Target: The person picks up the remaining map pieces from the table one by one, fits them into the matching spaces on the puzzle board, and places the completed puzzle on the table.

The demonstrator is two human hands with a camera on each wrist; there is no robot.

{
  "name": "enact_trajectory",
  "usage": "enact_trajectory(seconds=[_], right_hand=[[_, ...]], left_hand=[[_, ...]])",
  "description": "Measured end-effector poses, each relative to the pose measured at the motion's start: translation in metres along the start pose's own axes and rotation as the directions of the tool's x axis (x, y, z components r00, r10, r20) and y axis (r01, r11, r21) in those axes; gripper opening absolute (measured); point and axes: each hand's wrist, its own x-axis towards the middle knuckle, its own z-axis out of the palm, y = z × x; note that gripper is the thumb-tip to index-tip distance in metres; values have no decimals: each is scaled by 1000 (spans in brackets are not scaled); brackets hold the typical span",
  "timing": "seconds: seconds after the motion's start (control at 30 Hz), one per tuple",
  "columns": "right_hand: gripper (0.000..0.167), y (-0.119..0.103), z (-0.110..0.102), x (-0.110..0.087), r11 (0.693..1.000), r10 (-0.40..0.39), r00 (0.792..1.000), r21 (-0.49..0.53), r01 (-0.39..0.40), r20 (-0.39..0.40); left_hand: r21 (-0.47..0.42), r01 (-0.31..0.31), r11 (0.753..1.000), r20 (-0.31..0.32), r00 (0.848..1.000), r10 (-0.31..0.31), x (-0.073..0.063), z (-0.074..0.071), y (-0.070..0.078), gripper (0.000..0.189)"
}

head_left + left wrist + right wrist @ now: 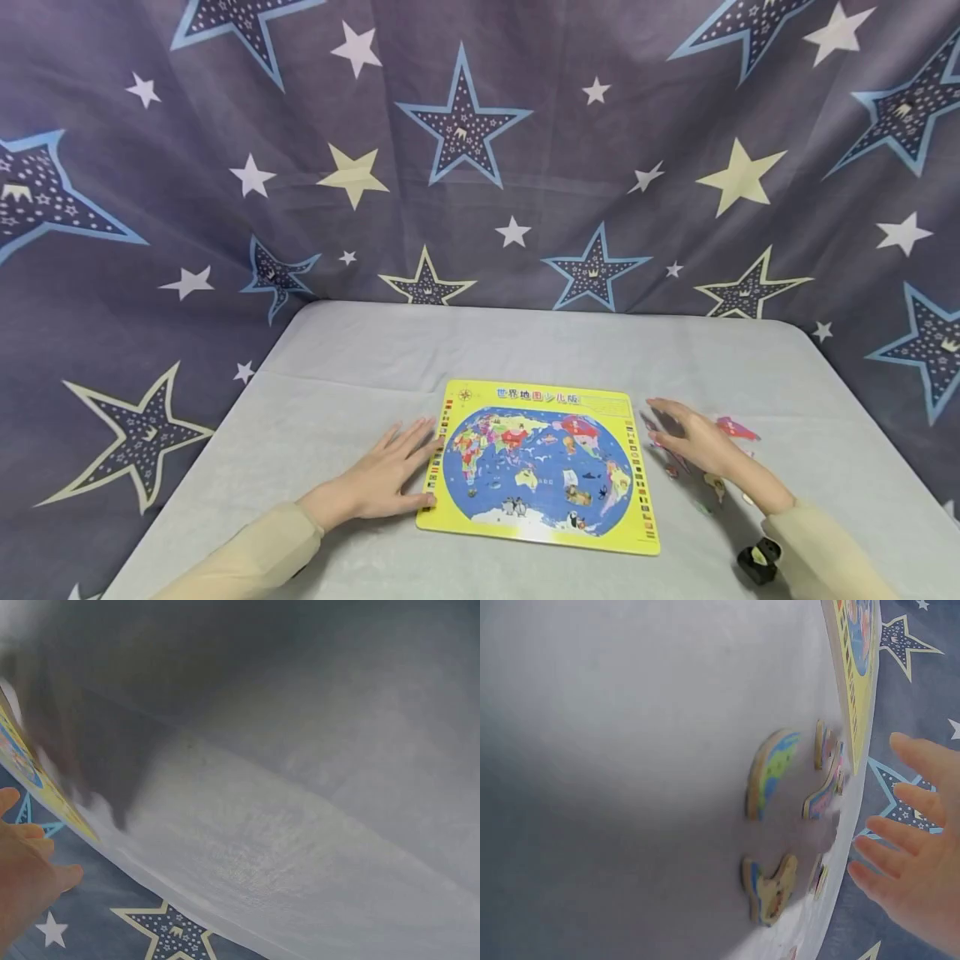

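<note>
A yellow-bordered world map puzzle board point(540, 540) lies flat on the table, with a blue oval map and Chinese lettering along its top. My left hand point(382, 477) is at the board's left edge, fingers spread, thumb and fingertips overlapping the border; whether they press on it I cannot tell. To the right of the board, my right hand point(701, 446) hovers over loose puzzle pieces, its fingers apart and holding nothing. Among these are a red-pink piece point(738, 429), a green-and-blue piece point(774, 771), a tan piece point(772, 891) and a pink piece point(825, 791).
A pale grey cloth point(360, 350) covers the table. Behind it and at the sides hangs a dark star-patterned curtain point(525, 192). A small black object point(757, 562) shows beside the right sleeve.
</note>
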Motion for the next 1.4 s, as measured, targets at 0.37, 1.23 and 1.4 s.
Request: enact_trajectory(seconds=[0.37,1.23,1.4], right_hand=[[33,5,2,10,998,16,1000,65,-16,11],[20,18,4,24,992,42,998,115,-47,47],[16,19,6,23,990,57,997,126,-62,44]], left_hand=[[-24,5,1000,65,998,-4,-4,3,3,82],[-10,11,1000,108,994,-10,-4,8,5,82],[-27,4,1000,115,993,-1,-5,10,6,82]])
